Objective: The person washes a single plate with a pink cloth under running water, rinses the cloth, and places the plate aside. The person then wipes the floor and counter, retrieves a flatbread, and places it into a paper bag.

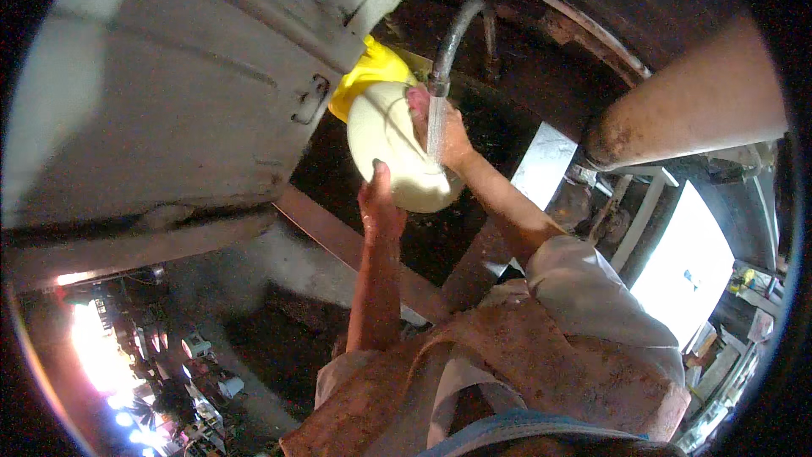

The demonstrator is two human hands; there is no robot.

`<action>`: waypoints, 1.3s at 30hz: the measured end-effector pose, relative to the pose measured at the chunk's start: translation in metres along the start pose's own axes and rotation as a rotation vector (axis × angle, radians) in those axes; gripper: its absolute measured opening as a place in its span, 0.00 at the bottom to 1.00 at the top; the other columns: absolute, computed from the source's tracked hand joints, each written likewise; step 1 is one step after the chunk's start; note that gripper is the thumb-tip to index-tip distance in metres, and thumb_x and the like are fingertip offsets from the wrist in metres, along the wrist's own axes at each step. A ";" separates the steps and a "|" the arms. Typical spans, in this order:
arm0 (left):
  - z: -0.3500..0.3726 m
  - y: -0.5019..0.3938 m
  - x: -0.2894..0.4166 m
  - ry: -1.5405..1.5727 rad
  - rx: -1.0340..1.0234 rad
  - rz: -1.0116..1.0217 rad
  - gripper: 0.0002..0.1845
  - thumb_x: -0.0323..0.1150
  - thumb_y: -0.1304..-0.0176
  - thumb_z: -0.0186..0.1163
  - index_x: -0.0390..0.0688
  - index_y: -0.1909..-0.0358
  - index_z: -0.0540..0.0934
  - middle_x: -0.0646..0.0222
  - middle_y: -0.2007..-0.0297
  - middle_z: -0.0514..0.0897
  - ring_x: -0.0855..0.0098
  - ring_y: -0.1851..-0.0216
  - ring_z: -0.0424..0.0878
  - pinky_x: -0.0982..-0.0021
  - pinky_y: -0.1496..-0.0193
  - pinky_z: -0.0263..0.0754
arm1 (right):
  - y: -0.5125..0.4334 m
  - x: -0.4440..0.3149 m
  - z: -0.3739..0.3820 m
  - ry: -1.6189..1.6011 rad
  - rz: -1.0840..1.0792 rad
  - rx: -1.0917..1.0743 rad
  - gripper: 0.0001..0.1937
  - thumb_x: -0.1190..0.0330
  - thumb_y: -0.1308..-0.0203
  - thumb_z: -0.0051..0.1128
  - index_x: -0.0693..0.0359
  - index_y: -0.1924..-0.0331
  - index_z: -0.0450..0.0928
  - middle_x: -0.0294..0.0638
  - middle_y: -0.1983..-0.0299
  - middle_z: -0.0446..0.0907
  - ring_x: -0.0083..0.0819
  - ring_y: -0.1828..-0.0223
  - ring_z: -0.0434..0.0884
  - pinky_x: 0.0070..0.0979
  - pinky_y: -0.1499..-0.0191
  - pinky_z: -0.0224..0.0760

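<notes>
A pale, rounded bowl-like vessel [387,133] is tilted over a dark basin [422,247] in the middle of the view. My left hand [380,203] grips its lower rim, thumb on the outside. Beside its upper right edge is my right hand [447,133], holding something pink [418,101] against the vessel; what the pink thing is cannot be told. From a curved metal spout [453,44], water [436,130] runs down in front of my right hand. A bright yellow item [374,73], perhaps plastic or cloth, lies just behind the vessel.
A large pale panel [190,101] with a small metal handle [311,99] fills the left. A thick pale pipe or column [691,101] juts in from the right, above a white board [544,162]. The basin's broad rim [355,247] runs between me and the vessel.
</notes>
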State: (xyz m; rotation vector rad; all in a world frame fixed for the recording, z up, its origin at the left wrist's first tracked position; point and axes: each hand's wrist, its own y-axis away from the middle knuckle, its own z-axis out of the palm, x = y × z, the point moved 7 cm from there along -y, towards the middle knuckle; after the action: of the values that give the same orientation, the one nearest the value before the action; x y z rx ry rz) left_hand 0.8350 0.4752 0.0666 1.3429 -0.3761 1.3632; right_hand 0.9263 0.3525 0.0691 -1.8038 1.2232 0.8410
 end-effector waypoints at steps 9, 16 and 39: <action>0.010 -0.005 0.019 0.489 -0.428 0.148 0.42 0.66 0.31 0.34 0.37 0.33 0.63 0.61 0.43 0.75 0.64 0.45 0.76 0.64 0.43 0.72 | 0.053 -0.080 0.017 0.080 -0.775 -0.026 0.17 0.61 0.49 0.64 0.60 0.56 0.82 0.45 0.54 0.83 0.45 0.46 0.79 0.40 0.45 0.73; -0.021 -0.019 0.008 0.248 -0.196 0.016 0.32 0.45 0.30 0.54 0.33 0.34 0.62 0.58 0.42 0.74 0.59 0.43 0.73 0.57 0.42 0.71 | 0.084 -0.027 -0.020 -0.156 -0.781 -0.501 0.13 0.74 0.54 0.64 0.57 0.61 0.82 0.37 0.53 0.80 0.39 0.46 0.77 0.35 0.46 0.69; -0.056 0.005 -0.009 -0.053 -0.061 0.111 0.24 0.35 0.43 0.65 0.35 0.46 0.76 0.63 0.53 0.81 0.64 0.53 0.79 0.60 0.50 0.75 | 0.009 -0.079 0.034 0.125 -0.683 -0.145 0.10 0.60 0.42 0.58 0.45 0.57 0.84 0.35 0.48 0.81 0.34 0.44 0.79 0.39 0.43 0.70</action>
State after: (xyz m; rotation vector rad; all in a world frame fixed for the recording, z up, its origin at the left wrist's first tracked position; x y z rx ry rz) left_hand 0.8014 0.5162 0.0448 1.3254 -0.5303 1.3979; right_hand 0.8900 0.4136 0.1176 -2.2165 0.5440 0.4312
